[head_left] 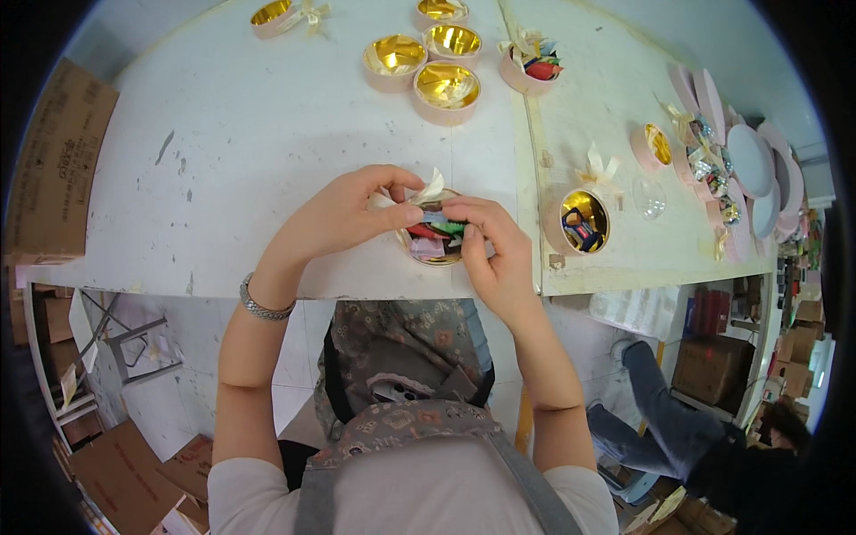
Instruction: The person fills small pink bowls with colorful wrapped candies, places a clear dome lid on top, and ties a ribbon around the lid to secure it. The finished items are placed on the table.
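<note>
The filled round box (437, 262) sits near the near edge of the bench (223, 196), left of its seam. Open surface stretches left toward the carton (62, 165) at the left edge, and a bare strip separates the hands from the gold-lined boxes (447, 114) toward the far edge. Rightward, room is tighter: another box (555, 223) stands just past the seam. The left hand's (379, 203) grip is narrow, thumb and fingers curled by the ribbon (434, 185); the right hand's (492, 241) fingers bend over the packets (426, 232). Whether either pinches anything, I cannot tell.
</note>
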Tool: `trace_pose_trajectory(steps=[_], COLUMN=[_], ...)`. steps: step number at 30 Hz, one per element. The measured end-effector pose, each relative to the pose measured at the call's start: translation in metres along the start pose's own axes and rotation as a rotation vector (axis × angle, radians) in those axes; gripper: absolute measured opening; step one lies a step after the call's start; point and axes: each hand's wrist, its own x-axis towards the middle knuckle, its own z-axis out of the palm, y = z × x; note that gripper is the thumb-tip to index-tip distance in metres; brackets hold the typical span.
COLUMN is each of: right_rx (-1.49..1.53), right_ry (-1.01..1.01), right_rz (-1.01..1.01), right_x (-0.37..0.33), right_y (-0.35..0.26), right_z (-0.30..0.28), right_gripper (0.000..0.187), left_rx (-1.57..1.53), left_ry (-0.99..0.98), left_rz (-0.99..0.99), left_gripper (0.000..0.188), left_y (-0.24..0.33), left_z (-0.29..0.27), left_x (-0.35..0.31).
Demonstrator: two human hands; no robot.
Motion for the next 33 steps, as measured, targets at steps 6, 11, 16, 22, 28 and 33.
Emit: trace_pose_trajectory(steps=[6,11,16,22,28,33], right_rx=[-0.23,-0.44,-0.372,-0.061,-0.116,-0.347], right_ry=[0.014,0.049,0.054,0.102,0.127,0.135], right_rz=[-0.146,-0.291,-0.314,-0.078,-0.096,-0.155], right_x=[-0.003,-0.002,0.009,0.004,-0.014,-0.007], right_y=[-0.021,-0.02,-0.005,-0.009,0.009,-0.001], right_z=[-0.016,0.01,0.019,0.007,0.001,0.0], right_gripper=[0.047,0.04,0.032,0.06,0.065,0.051], left_rx=[-0.075,0.046,-1.041,-0.922,-0.324,-0.187], left_ry=[0.047,0.185,0.127,0.087,0.16,0.212], left_rz=[-0.261,-0.152,-0.311,-0.226,-0.135,-0.215], left_gripper=[0.019,0.017,0.02,0.03,0.03,0.031], left_y=[0.006,0.017,-0.021,-0.027,0.003,-0.001], left_z=[0.007,0.022,0.017,0.017,0.024,0.027], left_x=[0.0,-0.002,-0.001,-0.008,-0.008,0.001])
